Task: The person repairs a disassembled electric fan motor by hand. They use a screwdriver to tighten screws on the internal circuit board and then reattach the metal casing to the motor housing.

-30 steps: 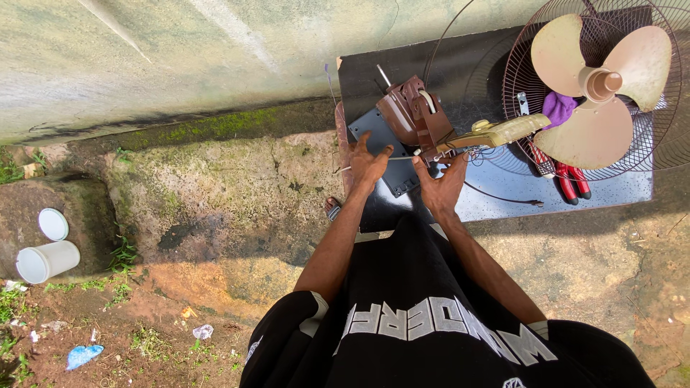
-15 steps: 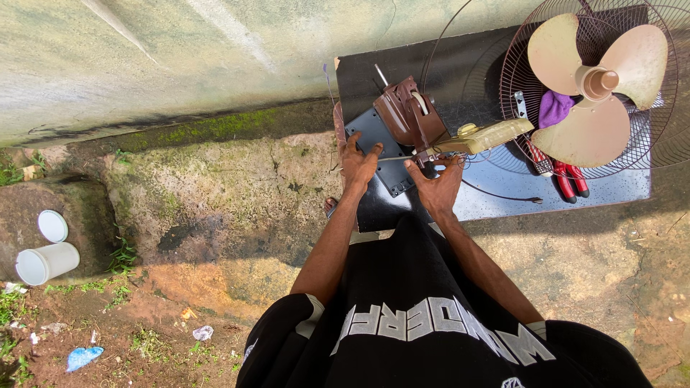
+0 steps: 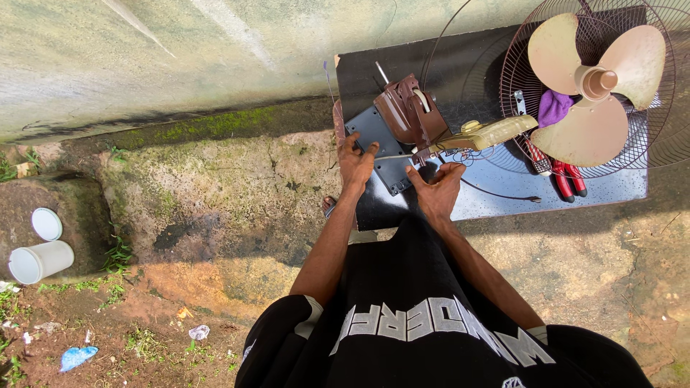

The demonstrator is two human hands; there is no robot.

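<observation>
Dark board point(image 3: 503, 205) lies on the concrete at far right and carries the work. Fan guard point(image 3: 650, 154) on the board's right end holds a beige three-blade propeller point(image 3: 596, 90) and a purple cloth point(image 3: 552, 108); red-handled pliers point(image 3: 564, 179) lie just beside it.

Brown motor housing point(image 3: 410, 111) stands at the board's left end, on a dark plate point(image 3: 381, 144).

Step, as judged: steadying the assembly while working the thin rod point(image 3: 394, 156).

Left hand point(image 3: 356, 162) rests released, fingers spread on the plate. Right hand point(image 3: 438, 190) pinches near the rod; grasp uncertain.

White cup point(image 3: 39, 260), far left, tipped over, its contents not visible, lid point(image 3: 47, 223) beside it.
</observation>
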